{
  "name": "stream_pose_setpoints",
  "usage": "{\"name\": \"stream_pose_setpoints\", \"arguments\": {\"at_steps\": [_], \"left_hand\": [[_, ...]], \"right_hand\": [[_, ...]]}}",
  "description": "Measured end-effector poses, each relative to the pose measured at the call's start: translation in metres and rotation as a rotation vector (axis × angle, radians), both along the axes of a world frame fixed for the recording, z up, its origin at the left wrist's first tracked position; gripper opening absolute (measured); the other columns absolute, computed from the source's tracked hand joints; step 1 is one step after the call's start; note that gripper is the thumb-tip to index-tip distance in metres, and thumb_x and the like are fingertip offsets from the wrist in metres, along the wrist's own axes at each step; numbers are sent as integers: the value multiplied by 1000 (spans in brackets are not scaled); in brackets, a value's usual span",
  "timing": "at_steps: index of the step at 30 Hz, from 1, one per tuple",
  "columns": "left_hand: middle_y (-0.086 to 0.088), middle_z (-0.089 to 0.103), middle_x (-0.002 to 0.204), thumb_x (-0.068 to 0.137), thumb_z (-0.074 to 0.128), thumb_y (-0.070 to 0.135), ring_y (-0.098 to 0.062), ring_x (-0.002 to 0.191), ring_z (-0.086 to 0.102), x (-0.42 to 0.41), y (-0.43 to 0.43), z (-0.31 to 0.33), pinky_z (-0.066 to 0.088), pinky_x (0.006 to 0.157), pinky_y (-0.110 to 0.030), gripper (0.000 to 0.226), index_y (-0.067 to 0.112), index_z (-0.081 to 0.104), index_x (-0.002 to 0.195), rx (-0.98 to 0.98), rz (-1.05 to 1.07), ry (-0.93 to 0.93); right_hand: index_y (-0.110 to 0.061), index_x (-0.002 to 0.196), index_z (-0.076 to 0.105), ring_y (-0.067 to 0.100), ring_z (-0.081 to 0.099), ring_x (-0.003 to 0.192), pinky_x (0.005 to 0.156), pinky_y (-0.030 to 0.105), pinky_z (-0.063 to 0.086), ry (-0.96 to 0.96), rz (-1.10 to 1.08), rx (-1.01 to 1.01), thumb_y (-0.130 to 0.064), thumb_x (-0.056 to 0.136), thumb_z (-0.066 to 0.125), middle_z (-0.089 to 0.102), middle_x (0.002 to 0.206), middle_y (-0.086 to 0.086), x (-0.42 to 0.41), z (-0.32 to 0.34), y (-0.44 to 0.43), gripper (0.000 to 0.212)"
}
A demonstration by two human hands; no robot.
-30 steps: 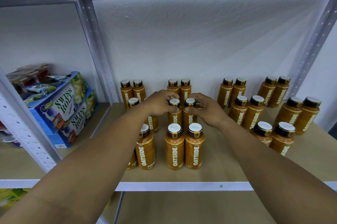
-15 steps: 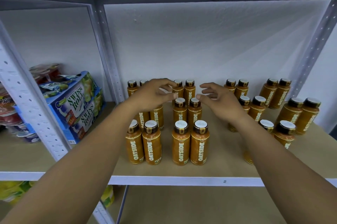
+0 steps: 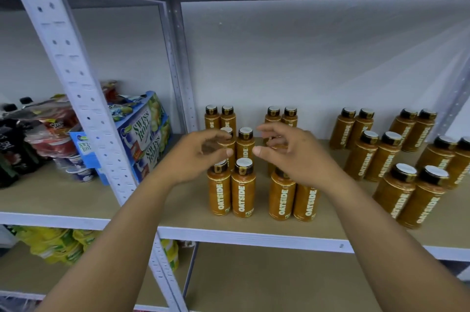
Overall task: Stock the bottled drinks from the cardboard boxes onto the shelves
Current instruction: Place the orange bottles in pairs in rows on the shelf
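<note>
A person's bare forearms reach toward a tan shelf (image 3: 178, 199) in a grey metal rack. The left hand (image 3: 201, 156) and right hand (image 3: 292, 154) hover close together over orange bottles (image 3: 243, 192) labelled OATSIDE, fingers loosely curled, holding nothing. The bottles stand upright in paired columns, four groups across the shelf. To the left, past a perforated post (image 3: 84, 98), blue Swiss Roll boxes (image 3: 142, 133) sit stacked beside snack packets (image 3: 50, 121). Yellow packets (image 3: 58, 243) lie on the shelf below.

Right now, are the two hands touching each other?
Apart. Head view: an upright bottle shows through the gap between left hand and right hand.
</note>
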State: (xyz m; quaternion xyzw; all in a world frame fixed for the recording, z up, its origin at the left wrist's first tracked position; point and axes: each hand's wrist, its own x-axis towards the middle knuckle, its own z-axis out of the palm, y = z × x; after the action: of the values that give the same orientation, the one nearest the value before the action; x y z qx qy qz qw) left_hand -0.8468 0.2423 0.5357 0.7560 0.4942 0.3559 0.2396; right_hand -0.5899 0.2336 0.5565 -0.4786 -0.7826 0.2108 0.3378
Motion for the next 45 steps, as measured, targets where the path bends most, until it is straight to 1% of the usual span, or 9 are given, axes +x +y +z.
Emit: {"name": "stream_pose_setpoints", "arguments": {"at_steps": [6, 10, 14, 17, 23, 30, 34, 40, 45], "left_hand": [[22, 64, 128, 91, 76, 34, 1, 123, 57, -14, -3, -32, 53, 103, -40, 38, 48, 62, 123, 1, 0, -53], [17, 64, 131, 89, 78, 33, 0, 124, 56, -19, 1, -45, 52, 104, -43, 43, 36, 64, 130, -40, -20, -61], [19, 63, 133, 89, 78, 35, -5, 126, 57, -20, 4, -56, 50, 107, -46, 47, 41, 61, 132, -72, -29, -65], [21, 61, 135, 89, 78, 34, -6, 128, 56, -18, 5, -64, 49, 108, -46, 50, 48, 58, 133, -73, -25, -88], [25, 58, 139, 93, 74, 31, 1, 132, 52, -16, 1, -74, 46, 112, -40, 52, 41, 56, 141, -57, -40, -169], [27, 59, 136, 90, 78, 25, 2, 130, 52, -19, -3, -75, 50, 109, -40, 58, 44, 52, 138, -78, -47, -206], [23, 60, 135, 89, 79, 27, -2, 131, 53, -23, -4, -77, 51, 108, -43, 54, 42, 53, 134, -76, -30, -220], [22, 62, 133, 88, 81, 28, -3, 128, 56, -32, -7, -78, 52, 105, -42, 55, 44, 55, 134, -66, -3, -241], [36, 57, 127, 86, 82, 26, 14, 119, 54, -38, -12, -79, 50, 94, -19, 65, 43, 48, 139, -82, 42, -283]], "right_hand": [[-43, 143, 50, 11, 47, 137, 109, 37, 47, -70, -8, 24, -49, 93, 68, 47, 152, -14, -32, -31, -4, 53], [-36, 145, 51, 11, 49, 133, 103, 27, 44, -134, -41, 31, -44, 93, 69, 50, 149, -12, -41, -49, -2, 56], [-34, 146, 51, 11, 53, 128, 102, 27, 45, -151, -67, 14, -41, 92, 71, 55, 146, -9, -45, -62, 1, 57], [-35, 147, 50, 9, 54, 127, 97, 20, 43, -102, -73, -7, -37, 93, 72, 56, 145, -10, -46, -69, -1, 58], [-36, 148, 46, -4, 51, 111, 80, 0, 36, -34, -107, -12, -32, 98, 66, 60, 138, -14, -53, -78, -8, 54], [-37, 148, 43, 2, 54, 120, 98, 20, 48, 50, -130, -32, -31, 99, 64, 59, 140, -13, -58, -85, -14, 53], [-39, 147, 42, 6, 56, 119, 95, 19, 48, 56, -128, -47, -33, 99, 64, 59, 139, -13, -60, -87, -14, 52], [-38, 149, 37, 11, 52, 134, 109, 32, 47, 120, -98, -92, -33, 98, 65, 54, 147, -12, -68, -89, -12, 58], [-40, 148, 37, 6, 49, 134, 106, 23, 44, 145, -79, -102, -33, 98, 66, 52, 146, -16, -75, -93, -10, 58]]}}
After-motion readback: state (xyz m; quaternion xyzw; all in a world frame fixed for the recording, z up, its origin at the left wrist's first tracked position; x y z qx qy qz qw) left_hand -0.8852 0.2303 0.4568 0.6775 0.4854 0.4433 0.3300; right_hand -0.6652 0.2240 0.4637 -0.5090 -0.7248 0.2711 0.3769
